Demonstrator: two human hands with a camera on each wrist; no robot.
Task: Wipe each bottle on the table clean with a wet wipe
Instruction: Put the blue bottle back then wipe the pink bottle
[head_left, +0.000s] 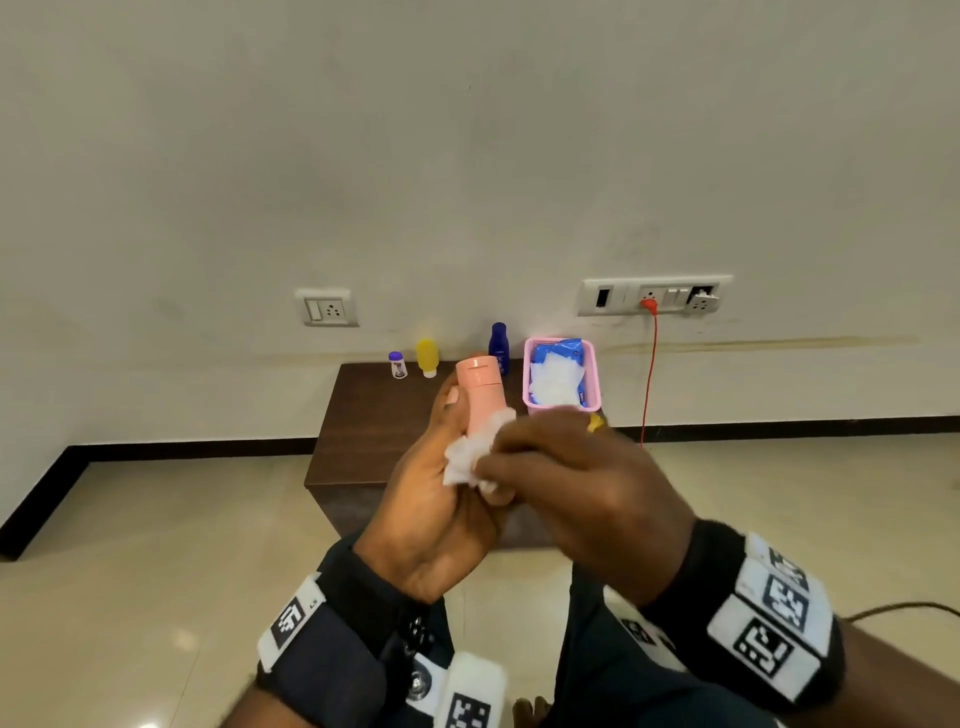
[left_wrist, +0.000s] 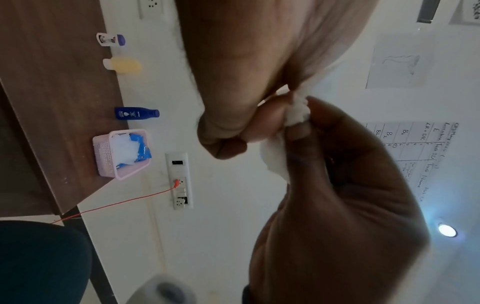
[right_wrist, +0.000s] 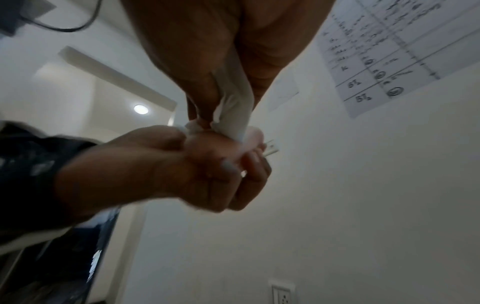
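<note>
Two hands met in the air in front of the table (head_left: 363, 415). The left hand (head_left: 436, 514) had its fingers and thumb curled round the pink bottle (head_left: 480, 392) and held it up, cap at the top, leaning a little toward 11 o'clock. The right hand (head_left: 576, 483) pinched a white wet wipe (head_left: 475, 454) in its curled fingers and pressed it on the low part of the pink bottle. From the right wrist view the wipe was bunched between the thumb and the fingers. Three more bottles stood upright at the back of the brown table, near the wall. The blue bottle (head_left: 498, 347) was at 12 o'clock from the pink one, just behind it. The yellow bottle (head_left: 427, 357) and the small white bottle with a purple cap (head_left: 398, 364) were at about 10 o'clock from it. A pink basket (head_left: 592, 384) sat at 2 o'clock from the pink bottle, just beside the blue bottle. A blue pack of wipes (head_left: 563, 353) lay in it with white wipes on top. A red cord (head_left: 649, 374) hung down from a wall socket at 3 o'clock from the basket.
</note>
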